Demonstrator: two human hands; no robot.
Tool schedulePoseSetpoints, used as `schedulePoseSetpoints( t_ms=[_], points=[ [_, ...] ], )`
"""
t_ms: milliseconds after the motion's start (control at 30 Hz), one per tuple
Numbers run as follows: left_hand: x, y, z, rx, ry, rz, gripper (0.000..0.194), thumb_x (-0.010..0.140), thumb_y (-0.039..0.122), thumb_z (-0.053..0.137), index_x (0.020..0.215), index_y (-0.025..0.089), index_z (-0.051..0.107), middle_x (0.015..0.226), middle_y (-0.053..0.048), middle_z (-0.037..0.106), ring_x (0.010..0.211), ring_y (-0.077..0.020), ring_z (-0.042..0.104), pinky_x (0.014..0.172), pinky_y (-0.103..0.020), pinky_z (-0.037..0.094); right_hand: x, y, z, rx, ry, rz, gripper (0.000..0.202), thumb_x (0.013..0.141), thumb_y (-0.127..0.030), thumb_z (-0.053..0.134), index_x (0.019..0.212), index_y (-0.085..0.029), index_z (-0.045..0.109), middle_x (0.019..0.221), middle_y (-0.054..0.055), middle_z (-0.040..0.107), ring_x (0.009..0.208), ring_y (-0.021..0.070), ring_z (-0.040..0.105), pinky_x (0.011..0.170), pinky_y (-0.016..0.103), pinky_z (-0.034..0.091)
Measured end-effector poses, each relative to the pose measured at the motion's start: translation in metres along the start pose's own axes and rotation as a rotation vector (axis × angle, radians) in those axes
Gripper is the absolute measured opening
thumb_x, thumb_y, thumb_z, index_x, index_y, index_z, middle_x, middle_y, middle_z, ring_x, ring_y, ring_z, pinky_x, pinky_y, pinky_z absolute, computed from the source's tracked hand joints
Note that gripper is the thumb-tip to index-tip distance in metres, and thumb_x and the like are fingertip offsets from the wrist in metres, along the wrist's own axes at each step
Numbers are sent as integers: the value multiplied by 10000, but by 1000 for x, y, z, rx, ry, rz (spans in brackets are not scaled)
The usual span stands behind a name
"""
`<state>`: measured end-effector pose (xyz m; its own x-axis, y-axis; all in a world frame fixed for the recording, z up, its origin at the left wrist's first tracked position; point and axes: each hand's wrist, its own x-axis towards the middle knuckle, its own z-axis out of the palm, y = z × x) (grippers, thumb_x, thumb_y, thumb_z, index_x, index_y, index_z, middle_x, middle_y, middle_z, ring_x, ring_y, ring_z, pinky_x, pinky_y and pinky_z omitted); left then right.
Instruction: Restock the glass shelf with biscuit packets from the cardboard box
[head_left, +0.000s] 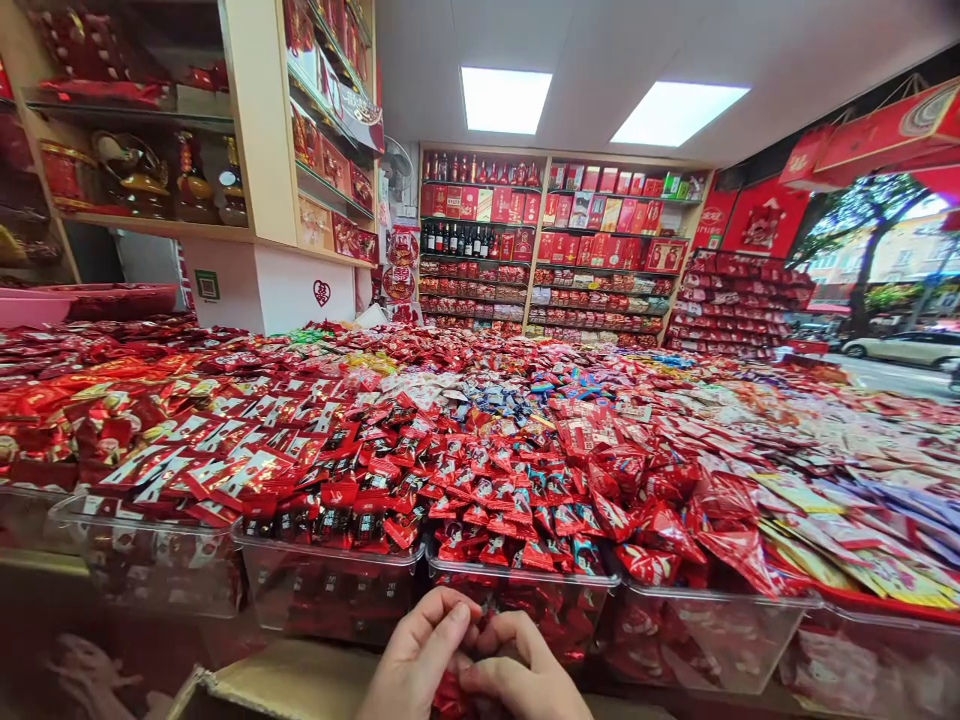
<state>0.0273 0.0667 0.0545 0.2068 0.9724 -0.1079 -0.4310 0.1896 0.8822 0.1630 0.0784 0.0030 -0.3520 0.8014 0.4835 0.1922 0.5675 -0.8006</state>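
Head view: just below the near rim of the middle bin (525, 577), the left hand (416, 655) and right hand (529, 665) meet with fingers curled inward. Both grip a red packet (448, 694) between thumbs and fingers; most of it is hidden behind them. Below and to the left of the middle bin is an open carton (300, 675).

Red sweets (487, 490) heap above the middle bin's rim. Just left of it, another clear bin (330, 590) holds red and black sweets (337, 518); just right of it, a third bin (712, 635) holds larger red packs (664, 530). Farther right of the middle bin lie flat yellow packs (840, 585).

Beyond the middle bin, wrapped goods, mostly red, spread toward the back. Past them, well left of it, stands a cabinet (259, 180) with glass shelves. Straight beyond it, wall shelves (548, 230) carry bottles (457, 240) and red boxes (472, 204). Far beyond it to the right, a white car (907, 347) and a tree (874, 245) show outside.
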Motion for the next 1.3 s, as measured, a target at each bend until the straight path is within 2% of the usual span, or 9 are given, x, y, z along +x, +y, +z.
schedulePoseSetpoints(
  t_ms=[100, 200, 333, 500, 700, 900, 1067, 1200, 1300],
  points=[
    [-2, -1, 4, 53, -5, 9, 357, 631, 470, 674, 762, 173, 525, 531, 47, 573, 288, -8, 395, 254, -72, 251, -1, -9, -5, 21, -46, -57, 281, 709, -224, 616, 982, -230, 550, 843, 43, 500, 680, 132, 557, 546, 219, 502],
    [-4, -1, 5, 153, 0, 2, 338, 676, 465, 633, 800, 173, 514, 482, 38, 577, 298, -20, 408, 256, -62, 271, -3, -21, -8, -49, -37, -137, 413, 570, -116, 660, 961, -218, 574, 960, 62, 448, 863, 176, 528, 737, 278, 495],
    [-4, 0, 2, 214, 6, 32, 304, 697, 433, 623, 810, 168, 526, 534, 59, 556, 302, -1, 385, 256, -60, 291, -6, -30, -6, -17, -10, -20, 399, 612, -16, 490, 954, -213, 547, 1017, 76, 418, 826, 143, 534, 632, 224, 491],
    [-3, 1, 0, 181, 23, 29, 268, 719, 402, 618, 824, 163, 557, 764, 22, 565, 421, -22, 475, 276, -90, 397, -7, -27, -7, 316, 42, 162, 324, 659, -103, 544, 955, -234, 525, 1063, 60, 406, 666, 79, 512, 514, 196, 436],
    [-4, 1, 2, 202, -41, -34, 328, 679, 326, 685, 931, 149, 572, 769, 0, 579, 480, -45, 493, 295, -100, 429, -6, -18, -13, 620, 36, 352, 389, 652, -324, 672, 958, -188, 475, 616, -37, 481, 519, 70, 449, 469, 190, 358],
    [-6, -5, 1, 221, 7, -19, 258, 666, 326, 687, 793, 137, 565, 629, 7, 604, 414, -48, 486, 303, -109, 404, -10, -24, -12, 735, 71, 298, 468, 620, -262, 724, 1011, -220, 469, 995, 45, 519, 673, 69, 520, 591, 216, 423],
    [-8, -11, -2, 256, 18, 42, 237, 670, 343, 680, 754, 144, 582, 627, 32, 582, 370, -20, 447, 317, -113, 391, -15, -18, -9, 753, 34, 367, 454, 611, -228, 743, 986, -217, 487, 773, -15, 551, 623, 60, 509, 553, 181, 409],
    [-8, -11, -1, 273, 47, 90, 247, 660, 348, 689, 751, 153, 567, 609, 63, 538, 328, 15, 358, 278, -82, 332, -16, -13, -12, 658, 193, 308, 364, 623, -263, 739, 925, -203, 544, 794, 8, 577, 730, 94, 543, 676, 221, 451],
    [-8, -10, 0, 252, 32, 104, 264, 666, 354, 683, 812, 178, 550, 666, 70, 544, 305, 39, 284, 257, -69, 303, -16, -18, -11, 610, 282, 299, 276, 654, -291, 716, 861, -196, 560, 771, 14, 589, 725, 102, 552, 663, 218, 456]
  ],
)
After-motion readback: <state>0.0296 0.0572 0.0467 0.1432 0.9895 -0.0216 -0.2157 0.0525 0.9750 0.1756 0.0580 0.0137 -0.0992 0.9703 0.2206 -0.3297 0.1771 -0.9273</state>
